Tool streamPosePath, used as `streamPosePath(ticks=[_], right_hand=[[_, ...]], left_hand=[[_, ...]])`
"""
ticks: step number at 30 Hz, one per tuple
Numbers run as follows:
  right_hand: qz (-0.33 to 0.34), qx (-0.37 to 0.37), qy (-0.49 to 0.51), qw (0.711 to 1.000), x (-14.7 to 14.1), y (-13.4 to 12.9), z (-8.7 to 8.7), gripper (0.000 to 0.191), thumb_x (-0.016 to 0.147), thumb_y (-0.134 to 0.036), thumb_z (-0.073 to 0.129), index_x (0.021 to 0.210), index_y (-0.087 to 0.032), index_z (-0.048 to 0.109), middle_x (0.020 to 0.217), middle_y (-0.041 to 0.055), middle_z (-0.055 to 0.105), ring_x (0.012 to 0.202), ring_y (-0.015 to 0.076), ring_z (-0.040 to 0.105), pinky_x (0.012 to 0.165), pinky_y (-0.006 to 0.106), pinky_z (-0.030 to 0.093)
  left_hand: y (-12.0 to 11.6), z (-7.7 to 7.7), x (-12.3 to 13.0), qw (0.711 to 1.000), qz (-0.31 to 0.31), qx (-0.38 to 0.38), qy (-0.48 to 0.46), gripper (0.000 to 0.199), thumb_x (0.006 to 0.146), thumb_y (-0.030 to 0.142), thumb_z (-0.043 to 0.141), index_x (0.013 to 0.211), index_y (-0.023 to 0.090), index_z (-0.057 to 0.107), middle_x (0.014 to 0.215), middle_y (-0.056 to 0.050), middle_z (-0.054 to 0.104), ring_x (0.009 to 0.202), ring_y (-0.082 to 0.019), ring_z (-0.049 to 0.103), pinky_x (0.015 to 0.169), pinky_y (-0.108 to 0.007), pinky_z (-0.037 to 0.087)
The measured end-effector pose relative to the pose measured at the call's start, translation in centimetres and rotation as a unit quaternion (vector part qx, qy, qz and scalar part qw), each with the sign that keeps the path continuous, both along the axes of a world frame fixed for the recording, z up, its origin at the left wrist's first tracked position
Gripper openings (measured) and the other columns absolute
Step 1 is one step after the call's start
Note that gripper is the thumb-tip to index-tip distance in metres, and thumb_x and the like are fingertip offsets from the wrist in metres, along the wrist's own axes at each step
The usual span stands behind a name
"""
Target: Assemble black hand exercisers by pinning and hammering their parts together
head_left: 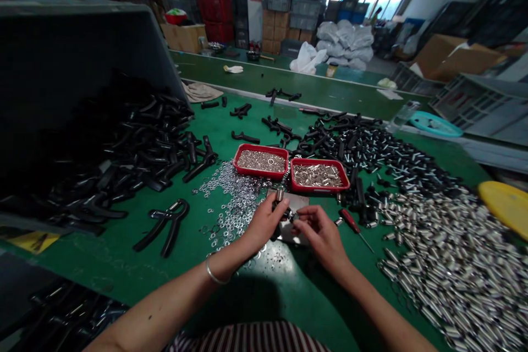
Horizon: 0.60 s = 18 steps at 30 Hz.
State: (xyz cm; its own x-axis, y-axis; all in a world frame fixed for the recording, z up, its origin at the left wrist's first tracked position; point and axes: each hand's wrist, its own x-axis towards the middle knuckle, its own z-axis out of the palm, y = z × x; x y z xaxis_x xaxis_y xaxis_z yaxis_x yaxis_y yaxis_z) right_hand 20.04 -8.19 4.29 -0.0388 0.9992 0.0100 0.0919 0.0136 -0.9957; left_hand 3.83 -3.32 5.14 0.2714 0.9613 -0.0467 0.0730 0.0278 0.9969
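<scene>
My left hand (pixel 262 221) is closed around a dark part, mostly hidden by the fingers, above a small metal plate (pixel 300 202). A coil spring (pixel 279 194) sticks up beside its thumb. Close on the right, my right hand (pixel 324 234) has thumb and fingertips pinched together at the same part; whatever is between them is too small to make out. Loose washers (pixel 233 203) spread to the left of the hands. Behind them stand two red trays, one with tiny metal pieces (pixel 260 160), the other with small metal pins (pixel 317 175).
A red-handled screwdriver (pixel 350 221) lies right of my hands, before a wide heap of springs (pixel 457 264). Black-headed bolts (pixel 371 146) pile up behind. At left, a large bin (pixel 165 49) spills black handles (pixel 148 148); a V-shaped black piece (pixel 165 223) lies nearer.
</scene>
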Motion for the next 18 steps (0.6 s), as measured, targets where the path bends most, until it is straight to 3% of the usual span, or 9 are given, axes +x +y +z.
streamPosePath(ticks=[2,4,6,8,11,13,15,17,18], right_hand=[[0.002,-0.114,0.158,0.981,-0.8,0.2,0.0,0.026,0.087,-0.045,0.067,0.092,-0.023,0.054,0.078,0.0013,0.069,0.061,0.0148,0.063,0.063,0.033,0.057],[0.022,-0.161,0.236,0.958,-1.4,0.3,0.0,0.032,0.084,-0.047,0.071,0.089,-0.022,0.051,0.078,0.0009,0.07,0.061,0.0128,0.063,0.063,0.03,0.057],[0.034,-0.164,0.243,0.956,-1.7,0.1,-0.1,0.036,0.079,-0.045,0.077,0.091,-0.022,0.052,0.079,0.0,0.07,0.061,0.0117,0.062,0.062,0.027,0.056],[0.066,-0.194,0.249,0.947,-1.8,-0.1,-0.4,0.037,0.081,-0.051,0.073,0.087,-0.021,0.052,0.066,-0.0037,0.065,0.046,0.0087,0.052,0.047,0.022,0.049],[0.153,-0.288,0.24,0.914,-1.7,-0.3,-0.7,0.054,0.09,-0.072,0.041,0.078,-0.021,0.051,0.047,-0.0068,0.05,0.031,0.0068,0.029,0.03,0.019,0.03],[0.157,-0.264,0.152,0.939,-1.4,0.0,-0.7,0.056,0.09,-0.074,0.037,0.082,-0.021,0.054,0.052,-0.0035,0.057,0.033,0.0083,0.035,0.031,0.02,0.029],[0.099,-0.161,0.027,0.982,-1.1,0.3,-0.7,0.046,0.084,-0.067,0.058,0.09,-0.021,0.056,0.07,0.0007,0.067,0.044,0.0102,0.05,0.038,0.02,0.034],[0.07,-0.099,-0.051,0.991,-0.9,0.6,-0.8,0.041,0.082,-0.061,0.065,0.09,-0.022,0.057,0.072,0.0008,0.067,0.048,0.0106,0.053,0.041,0.02,0.035],[0.09,-0.113,-0.054,0.988,-0.9,0.8,-1.0,0.043,0.085,-0.064,0.058,0.087,-0.021,0.057,0.065,0.0,0.064,0.043,0.0104,0.05,0.04,0.021,0.034]], left_hand=[[0.2,-0.1,-0.2,0.998,-0.006,0.046,0.033,0.028,0.092,0.047,0.052,0.095,0.02,0.059,0.087,-0.001,0.062,0.081,-0.017,0.057,0.075,-0.028,0.043],[0.3,-0.5,-0.5,0.995,-0.007,0.082,0.059,0.027,0.093,0.046,0.051,0.094,0.02,0.059,0.089,-0.001,0.063,0.082,-0.017,0.057,0.077,-0.027,0.043],[0.4,-1.0,-0.9,0.989,-0.002,0.117,0.086,0.025,0.093,0.043,0.05,0.095,0.02,0.06,0.091,-0.002,0.063,0.084,-0.018,0.057,0.08,-0.028,0.042],[0.3,-1.4,-1.5,0.982,-0.02,0.154,0.107,0.023,0.092,0.042,0.053,0.095,0.02,0.061,0.092,-0.004,0.063,0.087,-0.02,0.057,0.083,-0.03,0.042],[0.4,-1.9,-2.2,0.971,-0.088,0.184,0.122,0.02,0.09,0.041,0.058,0.09,0.021,0.063,0.088,-0.004,0.063,0.085,-0.021,0.056,0.082,-0.03,0.042],[0.8,-2.1,-2.3,0.975,-0.094,0.165,0.118,0.021,0.091,0.041,0.057,0.088,0.021,0.063,0.083,-0.002,0.061,0.08,-0.019,0.055,0.078,-0.029,0.041],[1.1,-2.2,-2.1,0.985,-0.063,0.131,0.097,0.023,0.094,0.04,0.053,0.091,0.02,0.062,0.084,-0.001,0.061,0.079,-0.018,0.055,0.076,-0.028,0.041],[1.4,-2.1,-1.8,0.99,-0.04,0.111,0.073,0.023,0.095,0.039,0.05,0.096,0.019,0.061,0.089,-0.002,0.062,0.083,-0.018,0.057,0.078,-0.028,0.042],[1.4,-2.0,-1.7,0.99,-0.039,0.116,0.065,0.023,0.096,0.039,0.049,0.099,0.019,0.06,0.092,-0.003,0.062,0.087,-0.018,0.057,0.081,-0.028,0.043]])
